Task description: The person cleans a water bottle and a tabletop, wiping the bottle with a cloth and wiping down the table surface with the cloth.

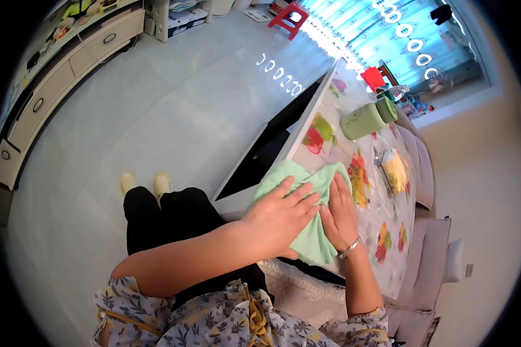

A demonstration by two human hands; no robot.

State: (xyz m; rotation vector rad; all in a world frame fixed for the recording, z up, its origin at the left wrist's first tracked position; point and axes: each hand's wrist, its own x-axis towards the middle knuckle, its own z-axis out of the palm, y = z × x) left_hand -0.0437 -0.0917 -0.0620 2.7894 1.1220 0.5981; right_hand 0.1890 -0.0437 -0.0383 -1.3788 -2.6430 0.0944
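A light green cloth (314,243) lies partly folded on the table's near edge, with some wrinkles. My left hand (281,220) rests flat on top of it, fingers stretched out and slightly spread, thumb pointing down toward the cloth's lower part. Beside it, my right hand (340,217) presses on the cloth's right side with straight fingers; a bracelet circles that wrist. Under the cloth is the table (370,231), with a clear, fruit-patterned cover. Neither hand grips the cloth visibly.
On the table stand a green bottle (362,121) and a yellow-and-white tissue pack (393,172). Farther back are a red item (373,78) and clutter. A sofa (419,260) runs along the right. A red stool (289,20) and a drawer cabinet (52,95) stand across the floor.
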